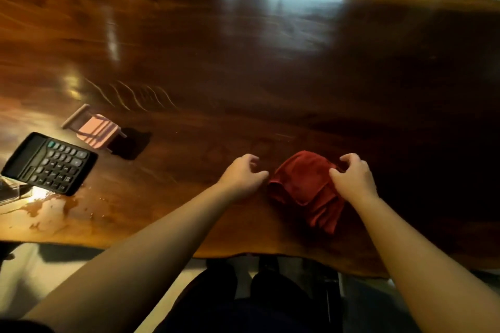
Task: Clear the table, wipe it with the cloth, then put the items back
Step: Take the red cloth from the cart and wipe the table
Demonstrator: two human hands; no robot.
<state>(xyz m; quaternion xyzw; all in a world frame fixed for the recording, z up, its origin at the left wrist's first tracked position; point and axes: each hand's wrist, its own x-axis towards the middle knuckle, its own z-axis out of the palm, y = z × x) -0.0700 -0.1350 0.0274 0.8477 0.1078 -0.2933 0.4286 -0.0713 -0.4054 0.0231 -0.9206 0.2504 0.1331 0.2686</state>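
Wood table [243,89] filled my view, with one red cloth [303,186] bunched near its front edge. I saw one black calculator [50,163] far left, one small pink chair-shaped stand [94,128] beside it, water pooled nearby. My right hand [354,178] pinched the cloth; my left hand [243,176] hovered beside it, loosely curled, holding nothing.

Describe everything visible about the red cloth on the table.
The red cloth is a soft, dark red fabric, crumpled and loosely folded into a bunch with visible creases and a hemmed edge. It lies on the wooden table near its front edge. The right hand rests on its right side; the left hand is just beside it, fingers curled.
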